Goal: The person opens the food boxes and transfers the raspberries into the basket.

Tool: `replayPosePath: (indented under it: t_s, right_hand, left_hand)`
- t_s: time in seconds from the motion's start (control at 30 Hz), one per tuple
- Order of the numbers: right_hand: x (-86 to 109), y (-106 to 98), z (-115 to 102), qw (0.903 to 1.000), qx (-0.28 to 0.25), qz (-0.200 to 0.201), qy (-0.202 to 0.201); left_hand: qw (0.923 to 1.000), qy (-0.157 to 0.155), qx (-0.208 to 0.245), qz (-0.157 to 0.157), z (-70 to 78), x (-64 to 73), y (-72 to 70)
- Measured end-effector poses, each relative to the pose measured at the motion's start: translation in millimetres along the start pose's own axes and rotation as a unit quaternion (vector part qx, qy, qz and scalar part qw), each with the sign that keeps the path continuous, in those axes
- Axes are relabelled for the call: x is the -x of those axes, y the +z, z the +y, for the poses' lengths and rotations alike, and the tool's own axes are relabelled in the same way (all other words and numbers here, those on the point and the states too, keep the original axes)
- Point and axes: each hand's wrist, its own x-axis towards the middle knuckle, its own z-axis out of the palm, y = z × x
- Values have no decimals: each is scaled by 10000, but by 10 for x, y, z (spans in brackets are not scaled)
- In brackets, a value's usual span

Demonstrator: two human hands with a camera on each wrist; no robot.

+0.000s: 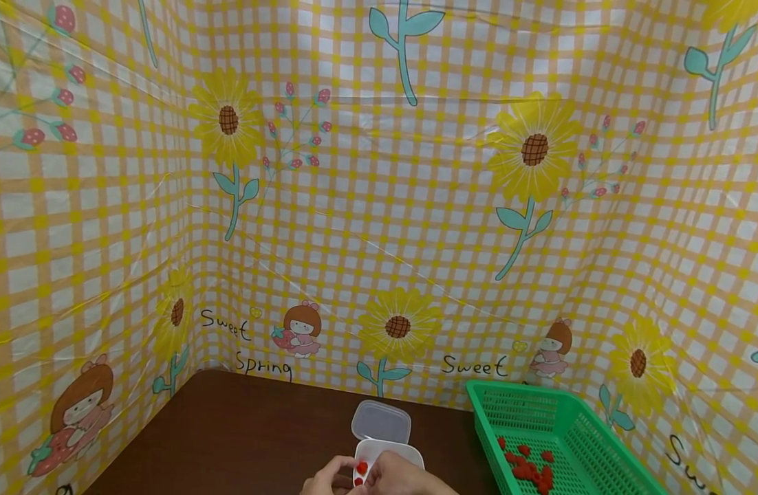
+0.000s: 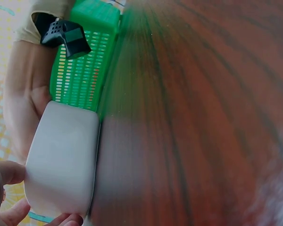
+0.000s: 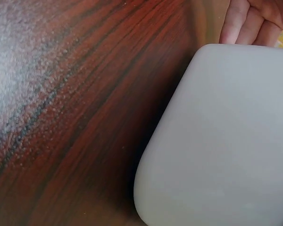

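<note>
A white plastic container [image 1: 388, 447] stands on the dark table with small red pieces [image 1: 362, 467] inside it. My left hand [image 1: 329, 479] holds its near left end. In the left wrist view, fingertips [image 2: 16, 213] lie against the wall of the white container [image 2: 61, 160]. My right hand [image 1: 396, 476] reaches over the container with its fingers bent down inside. Its fingertips are hidden, so I cannot tell whether they hold a piece. The container's outer wall [image 3: 217, 136] fills much of the right wrist view, with left-hand fingers [image 3: 247, 23] at its far end.
A translucent lid [image 1: 382, 421] lies just behind the container. To the right stands a green plastic basket [image 1: 565, 419] with several red pieces [image 1: 526, 470] in it. Dark wood-grain table [image 1: 261, 426] surrounds these, and a yellow checked cloth [image 1: 379, 227] walls the back and sides.
</note>
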Motion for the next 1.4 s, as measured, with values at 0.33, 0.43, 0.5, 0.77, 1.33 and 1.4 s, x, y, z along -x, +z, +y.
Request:
replayPosePath:
  t_s: [0.33,0.43,0.5,0.77,1.33,1.4]
  right_hand:
    - [-27,18,14,9998,8,206,-59]
    - [-21,15,10,9997,-14,232,-26]
    - [-12,10,6,9997,-7,256,9]
    - [4,-58,-53,9994,181,292,41]
    - [118,-482,-211,9943,-125,551,903]
    - [141,-557,-216,9931,-216,596,983]
  left_hand:
    - [10000,-23,73,-11,4,-1,-2]
    - [10000,2,96,1,10,4,-3]
    - [10000,13,94,14,13,7,1]
    - [9999,45,39,114,11,9,16]
    - [9998,-186,11,38,18,-8,14]
    - [9997,-250,-5,26,28,-12,9]
